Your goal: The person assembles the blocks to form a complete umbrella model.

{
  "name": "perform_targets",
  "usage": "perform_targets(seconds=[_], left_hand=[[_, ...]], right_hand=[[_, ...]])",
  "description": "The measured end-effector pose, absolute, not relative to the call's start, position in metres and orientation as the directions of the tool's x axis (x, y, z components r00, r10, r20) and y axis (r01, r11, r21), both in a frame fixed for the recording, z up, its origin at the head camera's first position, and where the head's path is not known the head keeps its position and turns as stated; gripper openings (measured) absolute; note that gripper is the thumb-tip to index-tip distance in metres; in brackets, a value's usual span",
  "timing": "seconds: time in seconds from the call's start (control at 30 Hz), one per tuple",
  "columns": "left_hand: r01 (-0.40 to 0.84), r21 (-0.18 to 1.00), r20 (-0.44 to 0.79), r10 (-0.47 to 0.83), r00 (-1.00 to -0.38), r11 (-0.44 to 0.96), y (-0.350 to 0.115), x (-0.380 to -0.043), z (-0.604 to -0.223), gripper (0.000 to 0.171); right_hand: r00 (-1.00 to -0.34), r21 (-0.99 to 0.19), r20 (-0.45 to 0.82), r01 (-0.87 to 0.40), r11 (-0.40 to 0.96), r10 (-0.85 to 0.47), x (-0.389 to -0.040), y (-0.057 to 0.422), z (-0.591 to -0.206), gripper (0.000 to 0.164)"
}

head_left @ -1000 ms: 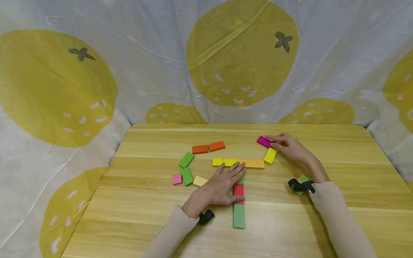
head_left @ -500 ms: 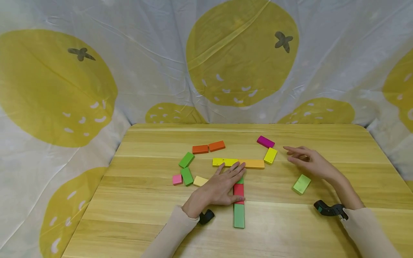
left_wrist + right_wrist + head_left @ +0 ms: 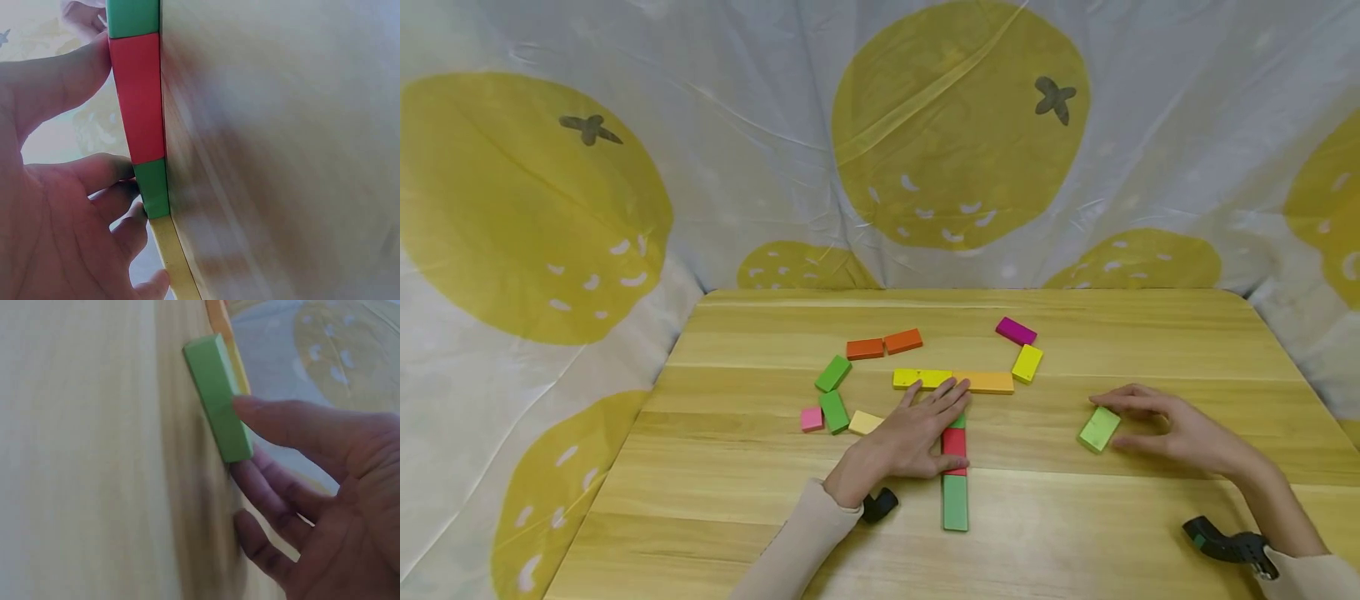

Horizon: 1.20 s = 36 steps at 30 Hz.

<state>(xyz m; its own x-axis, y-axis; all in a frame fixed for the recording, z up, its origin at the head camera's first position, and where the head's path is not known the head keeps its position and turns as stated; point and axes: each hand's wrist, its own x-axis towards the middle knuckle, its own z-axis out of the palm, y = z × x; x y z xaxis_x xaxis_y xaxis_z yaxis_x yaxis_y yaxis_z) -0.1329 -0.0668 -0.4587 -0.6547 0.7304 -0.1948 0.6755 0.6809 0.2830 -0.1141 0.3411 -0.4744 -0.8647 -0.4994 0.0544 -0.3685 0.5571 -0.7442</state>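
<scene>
My left hand (image 3: 913, 435) lies spread over the upright line of blocks, fingers extended. Its thumb rests on the red block (image 3: 954, 443), above the teal-green block (image 3: 955, 502). Fingertips reach the yellow block (image 3: 917, 378) and orange block (image 3: 988, 382), which form a crossbar. The left wrist view shows the fingers along the sides of the red block (image 3: 139, 97) and green block (image 3: 152, 187). At the right, my right hand (image 3: 1180, 429) has thumb and forefinger around the light green block (image 3: 1099, 429), which lies on the table. Its thumb touches the light green block (image 3: 219, 403) in the right wrist view.
A magenta block (image 3: 1016, 331) and a yellow block (image 3: 1027, 364) meet at the crossbar's right. Leftward lie two orange-red blocks (image 3: 865, 348), two green blocks (image 3: 833, 373), a pink block (image 3: 812, 419) and a cream block (image 3: 865, 422). A patterned cloth (image 3: 760, 150) hangs behind the table.
My right hand has left the magenta block, moved right and toward me, and come around the light green block. My left hand has stayed in place over the blocks.
</scene>
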Motion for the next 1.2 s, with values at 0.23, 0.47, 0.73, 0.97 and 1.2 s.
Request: perform_targets(seconds=[0.23,0.47,0.73,0.97,1.2], left_hand=[[0.677,0.28,-0.188,0.731,-0.656,0.68,-0.068,-0.133,-0.46,0.089],[0.674,0.276,-0.199,0.726,-0.658,0.686,-0.066,-0.134,-0.459,0.089],[0.68,0.272,-0.183,0.73,-0.658,0.681,-0.067,-0.133,-0.46,0.089],[0.678,0.268,-0.188,0.728,-0.66,0.684,-0.068,-0.134,-0.461,0.089],[0.679,0.268,-0.188,0.729,-0.659,0.683,-0.068,-0.134,-0.461,0.09]], right_hand=[[-0.876,-0.728,0.129,-0.402,0.556,-0.465,-0.113,0.339,-0.482,0.034],[-0.937,-0.704,0.128,-0.317,0.635,-0.326,-0.113,0.326,-0.484,0.027],[-0.961,-0.672,0.095,-0.255,0.695,-0.261,-0.116,0.313,-0.481,0.034],[-0.886,-0.729,0.066,-0.356,0.584,-0.459,-0.117,0.308,-0.479,0.062],[-0.854,-0.747,0.032,-0.365,0.555,-0.519,-0.125,0.305,-0.477,0.064]])
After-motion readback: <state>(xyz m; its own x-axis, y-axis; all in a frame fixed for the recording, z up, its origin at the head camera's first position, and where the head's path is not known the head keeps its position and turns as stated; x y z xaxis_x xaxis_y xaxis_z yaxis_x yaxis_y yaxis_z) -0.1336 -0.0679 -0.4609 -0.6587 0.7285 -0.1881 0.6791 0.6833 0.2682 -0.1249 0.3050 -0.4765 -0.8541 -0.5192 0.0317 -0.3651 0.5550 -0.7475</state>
